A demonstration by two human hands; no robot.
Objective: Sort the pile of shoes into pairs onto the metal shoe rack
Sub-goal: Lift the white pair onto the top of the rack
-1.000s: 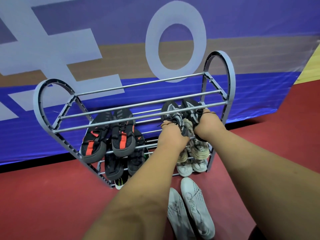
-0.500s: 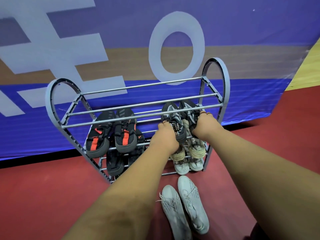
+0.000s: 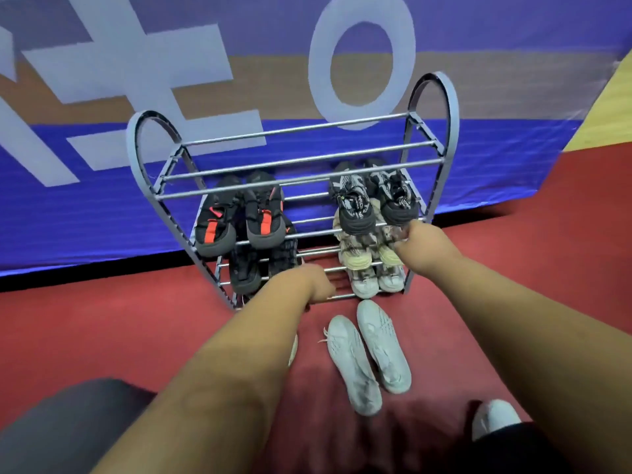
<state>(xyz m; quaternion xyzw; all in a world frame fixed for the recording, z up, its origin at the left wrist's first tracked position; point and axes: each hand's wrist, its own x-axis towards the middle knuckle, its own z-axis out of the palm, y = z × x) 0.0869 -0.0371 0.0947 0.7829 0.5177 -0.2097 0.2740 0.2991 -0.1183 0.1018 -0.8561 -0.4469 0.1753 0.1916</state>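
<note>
The grey metal shoe rack [image 3: 431,97] stands against a blue banner [image 3: 102,206] on red floor [image 3: 85,319]. On it, a black-and-orange pair [image 3: 239,217], a black-and-white patterned pair [image 3: 372,200], and darker and beige pairs below are already shelved. A pale white pair [image 3: 367,354] is left lying on the floor; the top tier is unused. The left hand [image 3: 307,285] and right hand [image 3: 420,244] are seen near the rails, apparently holding nothing; finger spread cannot be told.

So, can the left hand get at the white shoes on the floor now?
Probably yes. The left hand is empty, low by the rack, and the white shoes lie on open floor beside it, nothing between.
</note>
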